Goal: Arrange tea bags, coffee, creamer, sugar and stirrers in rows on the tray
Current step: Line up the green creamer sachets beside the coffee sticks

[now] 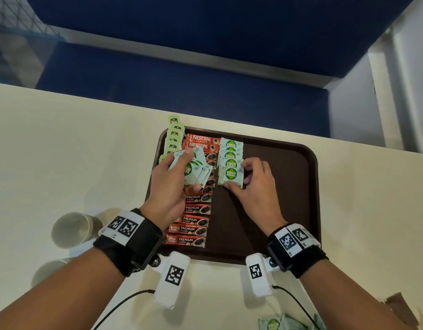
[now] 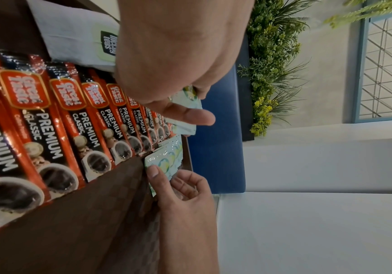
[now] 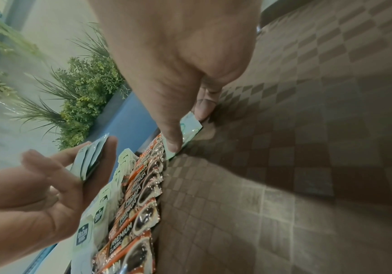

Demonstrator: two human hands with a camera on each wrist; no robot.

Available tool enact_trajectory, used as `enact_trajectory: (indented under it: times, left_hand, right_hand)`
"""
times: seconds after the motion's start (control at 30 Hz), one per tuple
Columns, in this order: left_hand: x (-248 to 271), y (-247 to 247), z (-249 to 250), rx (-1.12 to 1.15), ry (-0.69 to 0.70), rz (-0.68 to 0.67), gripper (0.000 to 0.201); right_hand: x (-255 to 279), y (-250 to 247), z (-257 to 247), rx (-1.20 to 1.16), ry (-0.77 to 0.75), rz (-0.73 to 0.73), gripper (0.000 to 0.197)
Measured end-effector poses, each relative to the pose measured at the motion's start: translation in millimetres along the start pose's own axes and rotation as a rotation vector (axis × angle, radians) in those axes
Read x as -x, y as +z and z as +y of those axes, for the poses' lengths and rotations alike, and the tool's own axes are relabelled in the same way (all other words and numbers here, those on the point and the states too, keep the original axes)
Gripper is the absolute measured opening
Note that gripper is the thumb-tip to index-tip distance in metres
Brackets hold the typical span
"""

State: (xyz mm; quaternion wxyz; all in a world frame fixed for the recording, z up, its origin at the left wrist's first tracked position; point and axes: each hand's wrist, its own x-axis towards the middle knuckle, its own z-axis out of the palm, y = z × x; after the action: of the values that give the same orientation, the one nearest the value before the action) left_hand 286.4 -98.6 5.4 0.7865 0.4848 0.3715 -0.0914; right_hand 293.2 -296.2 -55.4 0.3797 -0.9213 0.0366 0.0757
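Packets fanned out in the left hand could slip from its curled fingers and mess up the coffee row below. On the brown tray, tea bags sit far left, then coffee, then the sugar row. Right hand fingers pinch the newest sugar packet flat.

**Rows on the tray**

The tray lies on the worktop. In its left part three rows run from far to near: tea bags at the left edge, coffee sachets to their right, then sugar packets. The sugar row covers only the far half. The right part of the tray is bare. Two cups stand on the worktop left of the tray, near.
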Motion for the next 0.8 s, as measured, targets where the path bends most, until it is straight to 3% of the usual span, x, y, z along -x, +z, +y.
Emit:
enact_trajectory:
  times: [0.8]
  left_hand:
    - [-1.1,1.3,3.2,-0.009,-0.003,-0.011,0.021]
  right_hand:
    - [0.9,2.7,-5.4,-0.03,0.024,0.001,0.051]
